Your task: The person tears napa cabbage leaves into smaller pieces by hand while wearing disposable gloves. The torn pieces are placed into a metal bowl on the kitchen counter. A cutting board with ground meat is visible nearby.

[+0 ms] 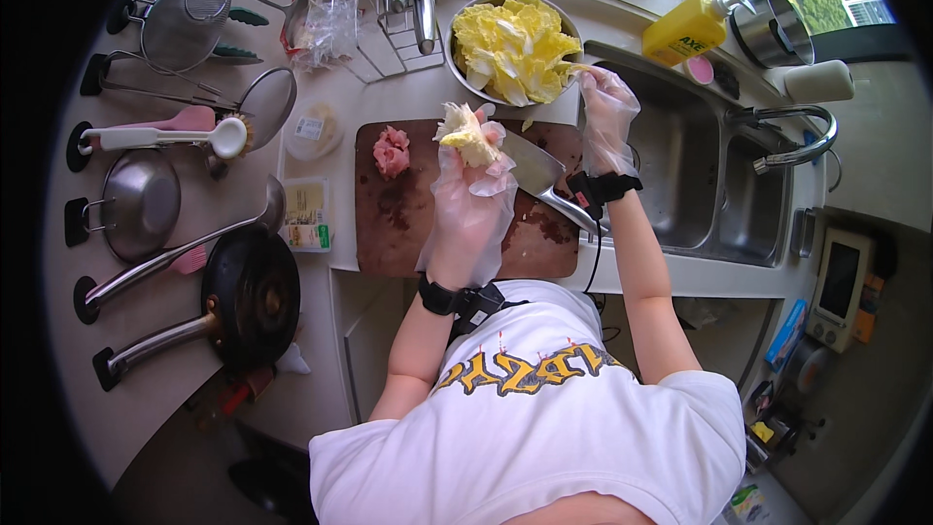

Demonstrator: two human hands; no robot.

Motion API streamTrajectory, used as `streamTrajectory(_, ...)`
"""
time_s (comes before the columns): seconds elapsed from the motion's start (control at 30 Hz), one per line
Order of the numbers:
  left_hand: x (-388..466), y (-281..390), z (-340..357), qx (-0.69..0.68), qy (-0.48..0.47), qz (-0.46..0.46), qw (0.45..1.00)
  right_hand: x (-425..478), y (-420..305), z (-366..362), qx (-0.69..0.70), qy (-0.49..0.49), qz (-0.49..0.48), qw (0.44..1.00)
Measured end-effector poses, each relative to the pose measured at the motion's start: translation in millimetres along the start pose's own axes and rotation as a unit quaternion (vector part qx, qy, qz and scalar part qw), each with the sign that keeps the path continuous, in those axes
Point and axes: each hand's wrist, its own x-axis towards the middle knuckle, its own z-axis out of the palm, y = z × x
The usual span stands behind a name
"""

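My left hand (470, 186), in a clear plastic glove, grips a napa cabbage heart (470, 135) with a pale, ragged end. It is over a brown cutting board (393, 240). My right hand (606, 106), gloved too, pinches a yellow cabbage leaf (576, 67) at the right rim of a metal bowl (453, 73). Loose cabbage leaves (510, 47) fill that bowl. A broad kitchen knife (536, 168) lies across the board between my hands, its handle towards the lower right; part of the blade is hidden behind my left hand. Raw pink meat (392, 153) sits at the board's upper left.
Right of the board is a double steel sink (667, 211) with a faucet (798, 117). A yellow soap bottle (685, 29) stands behind it. On the left are a round plastic tub (313, 133), a flat food pack (307, 215), hanging utensils and a frying pan (251, 299). A wire rack (401, 44) stands behind.
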Motion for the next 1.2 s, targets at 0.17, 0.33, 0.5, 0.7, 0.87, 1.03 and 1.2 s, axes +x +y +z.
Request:
streamTrajectory(0.17, 3.2, 6.0, -4.4, 0.026, 0.001, 0.0, 1.0, 2.4, 3.8, 5.2, -0.221, -0.013, -0.065, 0.973)
streamTrajectory(0.33, 7.6, 9.7, -3.8, 0.053, -0.02, -0.01, 0.998, 2.4, -5.7, 4.0, -0.173, -0.026, -0.094, 0.98)
streamTrajectory(0.5, 8.6, 5.8, -0.2, 0.087, 0.003, -0.005, 0.996, -9.2, -50.1, -3.6, -0.121, -0.057, -0.101, 0.986)
streamTrajectory(0.7, 6.4, -2.6, 13.3, 0.255, 0.042, 0.078, 0.963, -53.5, -132.5, -16.3, -0.026, -0.199, -0.198, 0.959)
streamTrajectory(0.87, 1.9, -17.7, 47.3, 0.379, 0.048, 0.147, 0.912, -70.9, -154.4, -21.3, -0.01, -0.202, -0.266, 0.943)
streamTrajectory(1.03, -12.7, -15.8, 68.4, 0.446, 0.037, 0.137, 0.884, -78.6, -156.6, -31.3, -0.036, -0.158, -0.307, 0.938)
streamTrajectory(1.2, -22.0, -26.0, 71.0, 0.507, 0.071, 0.162, 0.844, -88.5, -155.0, -36.2, -0.167, -0.041, -0.439, 0.882)
